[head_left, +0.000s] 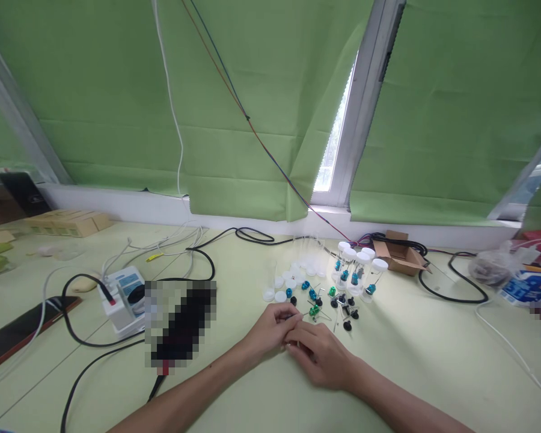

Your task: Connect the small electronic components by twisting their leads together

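My left hand [272,328] and my right hand [322,353] meet over the table, fingertips pressed together. Both are closed in a pinch around something small, mostly hidden by the fingers; a thin dark tip shows near the left thumb. Just beyond the hands lie loose small parts: a green metal piece [314,310], a blue piece [312,295], a black knob-like piece [347,325] and several thin metal rods. Behind them stand several transparent tubes with white caps [380,264], blue pieces inside. White round caps [280,297] and a transparent tube [269,278] are left of the parts.
A power strip [124,300] with plugs and black cables is on the left, beside a pixelated dark object [184,322]. An open cardboard box [399,255] sits behind the tubes. A blue-and-white package [527,285] lies far right. Green blinds [270,90] hang behind.
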`<state>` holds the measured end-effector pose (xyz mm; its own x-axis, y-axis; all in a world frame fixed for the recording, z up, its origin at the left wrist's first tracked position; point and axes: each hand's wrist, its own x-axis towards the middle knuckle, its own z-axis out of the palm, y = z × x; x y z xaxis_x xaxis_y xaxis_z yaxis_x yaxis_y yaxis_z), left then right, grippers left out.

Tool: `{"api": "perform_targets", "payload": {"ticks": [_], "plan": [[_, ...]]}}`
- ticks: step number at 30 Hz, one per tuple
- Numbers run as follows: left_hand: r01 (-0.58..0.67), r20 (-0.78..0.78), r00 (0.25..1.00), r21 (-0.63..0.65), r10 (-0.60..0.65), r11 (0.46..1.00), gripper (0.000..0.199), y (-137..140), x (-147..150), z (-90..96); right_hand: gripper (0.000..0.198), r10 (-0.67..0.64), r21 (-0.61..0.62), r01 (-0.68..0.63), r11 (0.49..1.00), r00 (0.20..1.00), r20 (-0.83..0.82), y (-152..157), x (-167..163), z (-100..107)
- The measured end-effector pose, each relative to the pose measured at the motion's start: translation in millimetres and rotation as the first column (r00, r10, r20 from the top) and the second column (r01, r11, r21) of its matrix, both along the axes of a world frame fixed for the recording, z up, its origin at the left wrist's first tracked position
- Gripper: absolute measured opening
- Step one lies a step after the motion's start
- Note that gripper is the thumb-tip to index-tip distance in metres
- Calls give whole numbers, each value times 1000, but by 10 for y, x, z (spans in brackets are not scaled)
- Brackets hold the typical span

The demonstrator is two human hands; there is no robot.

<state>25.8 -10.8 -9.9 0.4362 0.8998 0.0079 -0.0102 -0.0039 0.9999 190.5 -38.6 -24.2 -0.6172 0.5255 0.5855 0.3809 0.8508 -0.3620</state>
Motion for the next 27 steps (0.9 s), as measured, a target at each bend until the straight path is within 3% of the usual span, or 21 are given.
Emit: {"api": "perform_targets", "payload": {"ticks": [27], "plan": [[-11,8,1000,-11,11,1000,25,-2,5,5,9,-20,-19,20,1000,1000,13,8,1,-47]]}}
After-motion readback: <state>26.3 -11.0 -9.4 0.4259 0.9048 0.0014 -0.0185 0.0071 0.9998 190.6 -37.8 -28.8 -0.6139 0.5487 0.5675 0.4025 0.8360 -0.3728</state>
